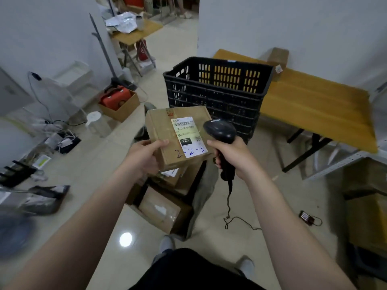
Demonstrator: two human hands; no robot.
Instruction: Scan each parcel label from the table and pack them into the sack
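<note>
Above the sack [206, 191], the parcel [162, 130] is held label-up in the left grip [144, 156], w/ thumb clamped on its top, so the label [189, 136] is presented to the scanner [219, 129], clenched by the handle in the right grip [229, 156].

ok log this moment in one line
left hand: holds parcel | right hand: grips scanner beside label | sack: boxes inside

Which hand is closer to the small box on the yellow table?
Right. The right hand, gripping the scanner, sits left of the box; the left hand, holding the parcel, farther left.
</note>
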